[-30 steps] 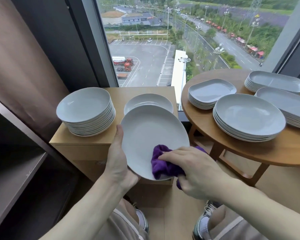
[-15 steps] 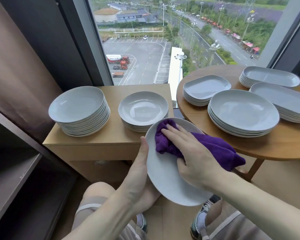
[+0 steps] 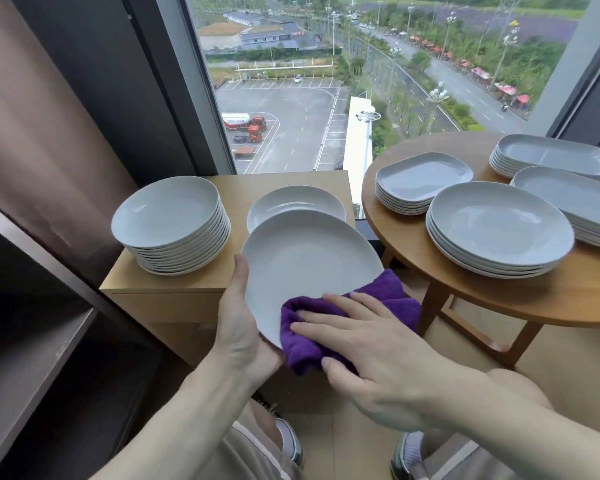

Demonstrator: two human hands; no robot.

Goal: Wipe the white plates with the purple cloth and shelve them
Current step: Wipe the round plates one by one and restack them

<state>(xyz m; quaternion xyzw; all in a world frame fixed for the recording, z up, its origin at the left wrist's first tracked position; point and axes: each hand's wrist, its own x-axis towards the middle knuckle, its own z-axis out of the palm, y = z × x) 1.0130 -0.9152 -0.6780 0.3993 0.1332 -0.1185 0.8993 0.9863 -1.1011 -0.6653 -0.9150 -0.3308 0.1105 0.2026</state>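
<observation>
My left hand (image 3: 242, 327) grips a round white plate (image 3: 305, 261) by its near left rim, holding it tilted above the front of the wooden cabinet (image 3: 174, 282). The purple cloth (image 3: 343, 320) lies over the plate's near edge. My right hand (image 3: 371, 344) presses flat on the cloth with fingers straight, thumb tucked under the cloth's near side. A tall stack of white plates (image 3: 174, 226) stands on the cabinet's left, and a lower stack (image 3: 295, 202) sits behind the held plate.
A round wooden table (image 3: 465, 292) at right carries several stacks of white plates: round (image 3: 499, 230), square (image 3: 420, 181) and oblong (image 3: 555, 157). Dark shelving (image 3: 25, 344) runs along the left. A big window is behind. My knees and shoes are below.
The plate has risen and tipped back toward me, covering the low stack again. My right hand slid the cloth from the plate's far left side down to its near edge.
</observation>
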